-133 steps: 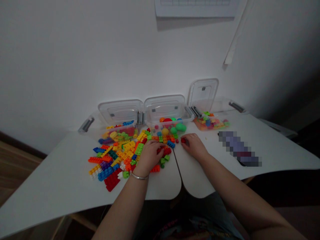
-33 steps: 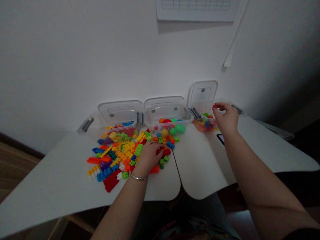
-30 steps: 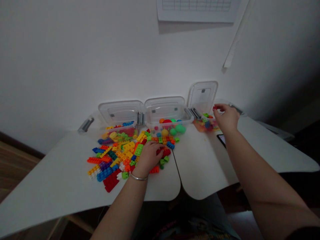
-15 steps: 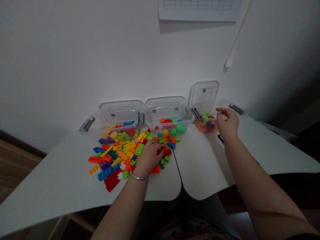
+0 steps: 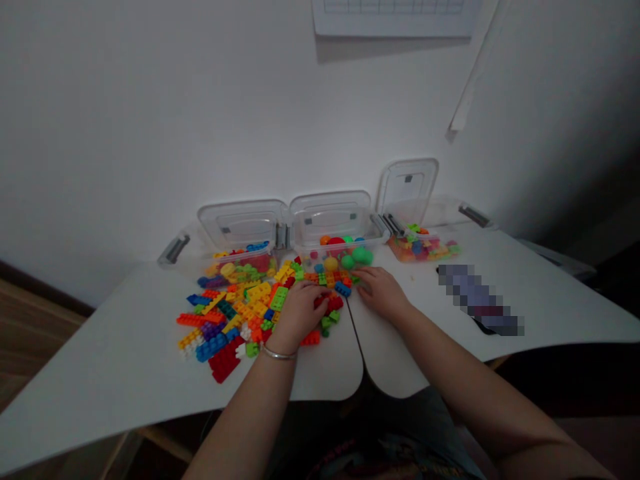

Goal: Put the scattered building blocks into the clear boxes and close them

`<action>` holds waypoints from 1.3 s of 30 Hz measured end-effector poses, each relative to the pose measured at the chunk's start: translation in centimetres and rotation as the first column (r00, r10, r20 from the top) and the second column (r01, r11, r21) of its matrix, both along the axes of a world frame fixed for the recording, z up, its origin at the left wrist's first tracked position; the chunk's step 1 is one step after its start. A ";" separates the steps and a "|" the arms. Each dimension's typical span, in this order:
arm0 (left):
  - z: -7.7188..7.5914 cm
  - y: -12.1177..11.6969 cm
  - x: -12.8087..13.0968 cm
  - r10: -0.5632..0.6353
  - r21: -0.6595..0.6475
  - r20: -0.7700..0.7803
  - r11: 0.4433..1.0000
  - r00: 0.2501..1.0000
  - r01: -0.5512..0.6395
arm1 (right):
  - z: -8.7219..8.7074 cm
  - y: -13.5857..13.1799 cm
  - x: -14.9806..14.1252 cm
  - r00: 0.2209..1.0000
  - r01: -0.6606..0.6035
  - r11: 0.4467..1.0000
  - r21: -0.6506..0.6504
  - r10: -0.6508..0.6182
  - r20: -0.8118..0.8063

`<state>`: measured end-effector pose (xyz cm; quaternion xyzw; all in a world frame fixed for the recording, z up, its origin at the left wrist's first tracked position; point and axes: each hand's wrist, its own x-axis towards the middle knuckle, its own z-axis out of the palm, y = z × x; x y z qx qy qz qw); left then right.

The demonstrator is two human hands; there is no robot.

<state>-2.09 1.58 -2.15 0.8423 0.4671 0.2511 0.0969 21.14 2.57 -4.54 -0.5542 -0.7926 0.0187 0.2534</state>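
A heap of colourful toy building bricks (image 5: 255, 293) is spread over the left half of the white table. My left hand (image 5: 300, 310), with a silver bangle at the wrist, lies on the heap's right side. Its fingers are loosely bent beside a red brick (image 5: 334, 304), and nothing shows in its grasp. At the heap's right edge, my right hand (image 5: 383, 293) reaches in with fingers apart. Its fingertips are at a small light green brick (image 5: 355, 279), partly covered by them. A blue brick (image 5: 343, 289) lies between the two hands.
Clear lidded boxes stand open along the wall: a left box (image 5: 240, 257) with bricks, a middle box (image 5: 305, 245) with round pieces, and a right box (image 5: 450, 237) with mixed pieces. A pixelated phone-like object (image 5: 477, 300) lies at right. A seam (image 5: 356, 333) divides the table.
My right hand has moved left and down from the right box to the heap's right edge, uncovering the pixelated object. My left hand stays in place.
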 end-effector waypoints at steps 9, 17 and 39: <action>0.2 -0.1 0.1 0.005 -0.004 0.011 1.000 1.000 -0.005 | -0.9 0.2 -0.4 0.997 0.066 0.998 -0.020 -0.066 0.027; 0.4 -0.1 0.0 -0.001 -0.020 0.010 1.000 1.000 0.001 | -0.8 -0.1 -0.2 0.992 0.059 0.997 -0.055 -0.064 -0.104; 0.2 0.0 -0.1 -0.006 -0.020 -0.001 1.000 1.000 0.006 | -0.5 -0.5 1.2 0.866 0.097 0.992 0.082 -0.043 -0.498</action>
